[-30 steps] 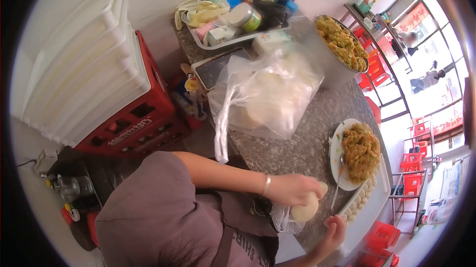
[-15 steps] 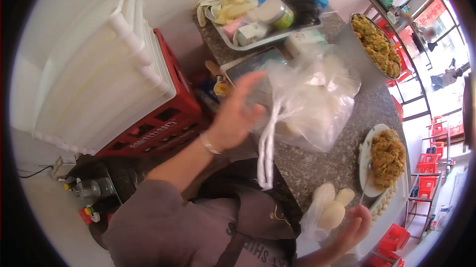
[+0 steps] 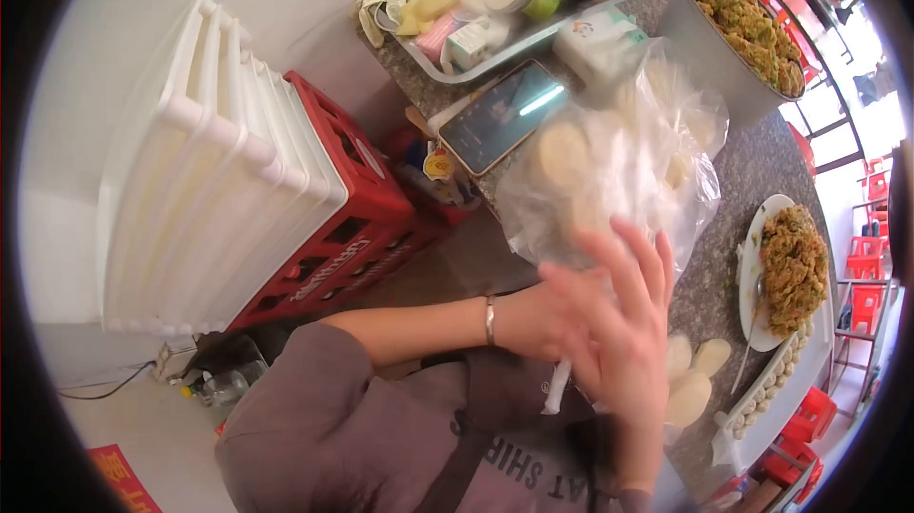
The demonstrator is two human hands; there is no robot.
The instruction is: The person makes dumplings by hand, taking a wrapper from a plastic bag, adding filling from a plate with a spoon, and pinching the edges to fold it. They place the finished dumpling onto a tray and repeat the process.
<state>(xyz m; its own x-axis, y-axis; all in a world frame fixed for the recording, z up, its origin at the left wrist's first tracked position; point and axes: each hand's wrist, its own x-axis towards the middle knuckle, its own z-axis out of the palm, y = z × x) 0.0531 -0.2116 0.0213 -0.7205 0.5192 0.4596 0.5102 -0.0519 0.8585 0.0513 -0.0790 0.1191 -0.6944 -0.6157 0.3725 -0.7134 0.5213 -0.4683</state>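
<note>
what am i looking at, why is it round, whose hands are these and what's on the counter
No machine: a person wears a wide-angle camera on the head, aimed down at the hands, so every picture looks round and bent. The grey sleeve is the wearer's own. The right hand is up in front, blurred, fingers spread, holding nothing visible. The left hand, bracelet at the wrist, is partly hidden behind it, beside a clear plastic bag of pale dough rounds; whether it grips the bag I cannot tell. On the stone counter lie a phone, loose dough rounds, and a metal pot and a plate heaped with chopped filling.
</note>
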